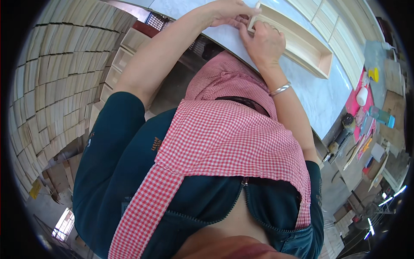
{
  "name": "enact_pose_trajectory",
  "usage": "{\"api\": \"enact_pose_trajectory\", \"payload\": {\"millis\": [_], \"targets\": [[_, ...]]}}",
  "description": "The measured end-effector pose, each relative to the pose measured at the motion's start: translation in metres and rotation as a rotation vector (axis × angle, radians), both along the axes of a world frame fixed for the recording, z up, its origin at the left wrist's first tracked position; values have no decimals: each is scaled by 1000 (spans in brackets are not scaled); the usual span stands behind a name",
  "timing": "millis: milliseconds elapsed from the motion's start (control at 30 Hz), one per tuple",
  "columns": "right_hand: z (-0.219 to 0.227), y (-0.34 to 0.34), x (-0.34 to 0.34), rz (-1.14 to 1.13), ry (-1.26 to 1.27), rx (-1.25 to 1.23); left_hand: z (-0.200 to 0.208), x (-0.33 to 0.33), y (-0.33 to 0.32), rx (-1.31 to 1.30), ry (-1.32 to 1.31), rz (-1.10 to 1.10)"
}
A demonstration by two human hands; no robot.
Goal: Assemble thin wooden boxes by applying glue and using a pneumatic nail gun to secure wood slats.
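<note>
A long, narrow, pale wooden box [297, 49] with an open top lies on the white marbled tabletop [330, 101]. My right hand [266, 43] is closed over the near wall at its left end, fingers bent over the rim. At that same end is my left hand [228, 14], its fingers curled in beside the box corner. A small whitish tip shows by the left fingertips; whether it is held or part of the box, I cannot tell. The fingertips of both hands are partly hidden.
Pale wooden pieces [340, 36] lie beyond the box. Stacked wooden pieces [56, 64] fill the left side, with open wooden boxes [122, 59] beside them. At right, a surface carries a white bottle [362, 96], a clear blue-capped bottle [381, 116] and a black-handled tool [340, 140].
</note>
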State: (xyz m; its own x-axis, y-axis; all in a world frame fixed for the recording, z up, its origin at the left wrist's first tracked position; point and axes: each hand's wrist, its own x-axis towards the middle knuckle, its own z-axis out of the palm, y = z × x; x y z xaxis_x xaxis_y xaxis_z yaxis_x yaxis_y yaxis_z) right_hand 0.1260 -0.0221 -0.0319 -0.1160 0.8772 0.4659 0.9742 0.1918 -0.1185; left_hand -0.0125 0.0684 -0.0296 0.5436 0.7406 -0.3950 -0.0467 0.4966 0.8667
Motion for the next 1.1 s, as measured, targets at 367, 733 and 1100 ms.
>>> {"api": "enact_pose_trajectory", "payload": {"millis": [367, 733, 1100], "targets": [[-6, 9, -12, -36, 71, 213, 2, -12, -12, 202, 186, 110], [24, 7, 219, -176, 318, -27, 16, 5, -77, 227, 216, 279], [7, -22, 113, 271, 950, -619, -87, -79, 87, 227, -558, 92]]}}
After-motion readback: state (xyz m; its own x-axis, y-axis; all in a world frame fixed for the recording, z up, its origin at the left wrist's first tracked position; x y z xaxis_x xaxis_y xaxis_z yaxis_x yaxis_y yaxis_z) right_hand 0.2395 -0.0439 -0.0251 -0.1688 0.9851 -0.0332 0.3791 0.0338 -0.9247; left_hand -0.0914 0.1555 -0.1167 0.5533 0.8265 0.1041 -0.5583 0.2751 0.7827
